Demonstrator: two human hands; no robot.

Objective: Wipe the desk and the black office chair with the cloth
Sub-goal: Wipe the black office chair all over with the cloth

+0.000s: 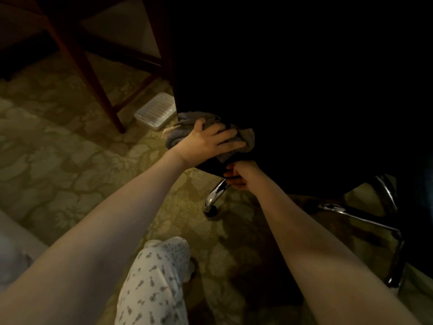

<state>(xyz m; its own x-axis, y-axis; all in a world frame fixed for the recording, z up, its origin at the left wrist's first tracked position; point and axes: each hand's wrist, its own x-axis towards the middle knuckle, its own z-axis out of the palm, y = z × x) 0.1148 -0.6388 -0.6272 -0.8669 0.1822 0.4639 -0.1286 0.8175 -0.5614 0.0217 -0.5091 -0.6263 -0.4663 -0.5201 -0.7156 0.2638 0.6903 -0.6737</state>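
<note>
The black office chair [304, 90] fills the upper right as a dark mass, its seat corner near the middle of the view. A grey cloth [248, 139] lies bunched on that corner. My left hand [208, 141] presses flat on the cloth with its fingers spread. Just below, my right hand [241, 175] grips the lower edge of the chair seat with curled fingers. Dark wooden desk legs [93, 73] stand at the upper left; the desk top is out of view.
Chrome chair base legs [214, 195] [365, 219] reach out over the patterned carpet [58, 160]. A clear plastic tray [155, 111] lies on the floor by the desk leg. My knee in patterned trousers [154, 277] is at the bottom.
</note>
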